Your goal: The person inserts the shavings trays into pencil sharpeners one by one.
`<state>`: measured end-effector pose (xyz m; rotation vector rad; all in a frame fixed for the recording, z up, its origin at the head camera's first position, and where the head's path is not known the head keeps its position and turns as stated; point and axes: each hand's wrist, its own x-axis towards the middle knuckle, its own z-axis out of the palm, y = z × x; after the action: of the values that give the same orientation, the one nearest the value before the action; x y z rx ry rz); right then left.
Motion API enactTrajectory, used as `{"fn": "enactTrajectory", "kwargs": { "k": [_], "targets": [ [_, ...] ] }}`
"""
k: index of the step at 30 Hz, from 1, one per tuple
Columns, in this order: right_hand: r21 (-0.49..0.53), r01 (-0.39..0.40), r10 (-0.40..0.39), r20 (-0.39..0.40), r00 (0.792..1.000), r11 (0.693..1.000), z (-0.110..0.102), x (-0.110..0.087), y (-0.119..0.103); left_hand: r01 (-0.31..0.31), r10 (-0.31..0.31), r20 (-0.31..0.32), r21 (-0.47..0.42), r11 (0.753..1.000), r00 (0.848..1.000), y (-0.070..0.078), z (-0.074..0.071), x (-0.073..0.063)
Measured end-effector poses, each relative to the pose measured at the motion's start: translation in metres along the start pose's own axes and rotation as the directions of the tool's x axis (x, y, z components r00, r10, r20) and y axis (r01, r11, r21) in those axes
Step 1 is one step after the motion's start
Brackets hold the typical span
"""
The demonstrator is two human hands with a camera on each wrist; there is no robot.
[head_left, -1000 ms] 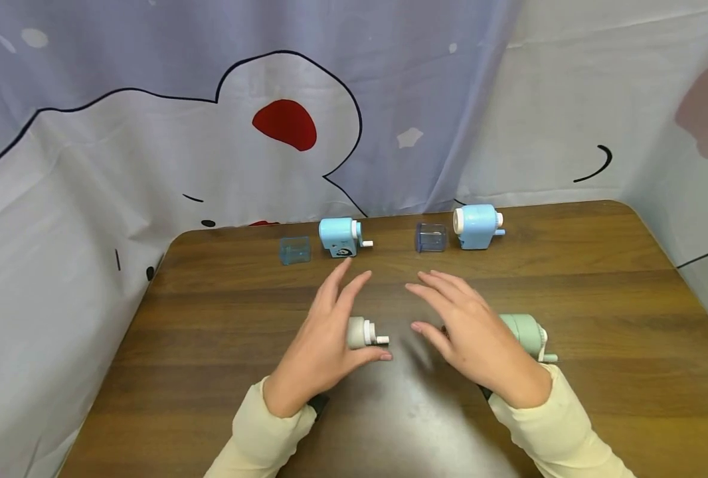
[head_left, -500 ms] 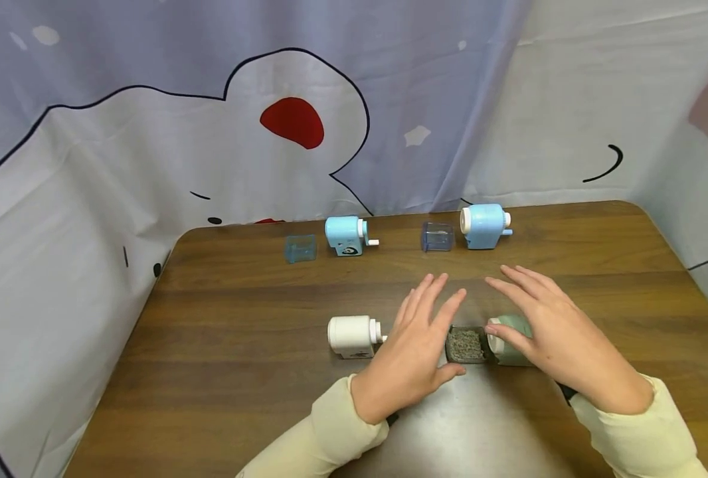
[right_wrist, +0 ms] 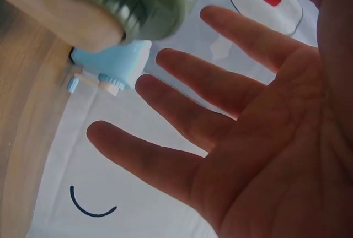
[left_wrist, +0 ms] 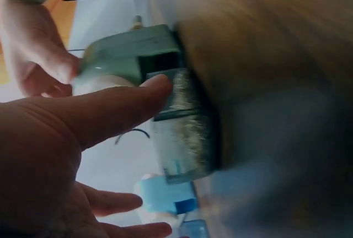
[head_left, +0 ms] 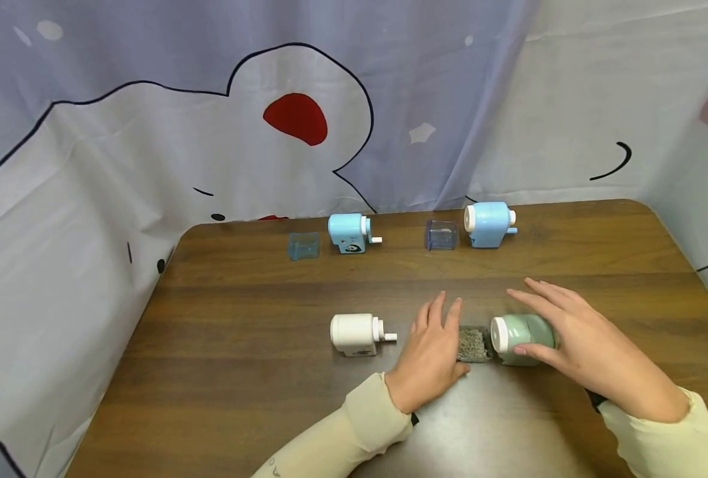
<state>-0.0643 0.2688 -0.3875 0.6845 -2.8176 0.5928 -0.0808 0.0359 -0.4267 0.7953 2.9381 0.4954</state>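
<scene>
A green crank pencil sharpener with a white front ring stands at the right of the table. My right hand reaches around its right side, fingers spread and straight, thumb in front of its body. Left of the sharpener lies a clear shavings drawer filled with grey-brown pencil shavings. Over the drawer's left end is my left hand, fingers extended. In the left wrist view the thumb overlaps the drawer beside the green sharpener. The right wrist view shows the open palm below the sharpener's crank side.
A white crank sharpener stands left of my left hand. Along the back edge are two blue sharpeners, one on the left and one on the right, each with a transparent drawer, left and right, beside it. A printed curtain hangs behind.
Both hands have moved right, from near the white sharpener and the middle to the shavings drawer and green sharpener. The left hand has lowered toward the drawer. The view has shifted slightly.
</scene>
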Motion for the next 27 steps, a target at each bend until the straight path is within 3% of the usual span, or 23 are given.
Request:
{"fn": "enactTrajectory", "kwargs": {
  "k": [5,12,27],
  "targets": [
    [0.001,0.007,-0.007,0.001,1.000,1.000,-0.002,-0.001,0.006,0.061,-0.061,0.042,0.000,0.998,0.997,-0.003,0.007,0.005],
    [0.003,0.023,-0.023,0.053,0.998,1.000,0.000,-0.004,0.008,0.004,-0.001,0.059,-0.059,0.998,0.998,-0.007,0.009,0.007],
    [0.016,0.085,-0.086,0.039,0.996,0.996,0.001,-0.003,0.009,0.004,-0.009,-0.038,-0.137,0.991,0.999,-0.013,0.007,0.008]
  ]
}}
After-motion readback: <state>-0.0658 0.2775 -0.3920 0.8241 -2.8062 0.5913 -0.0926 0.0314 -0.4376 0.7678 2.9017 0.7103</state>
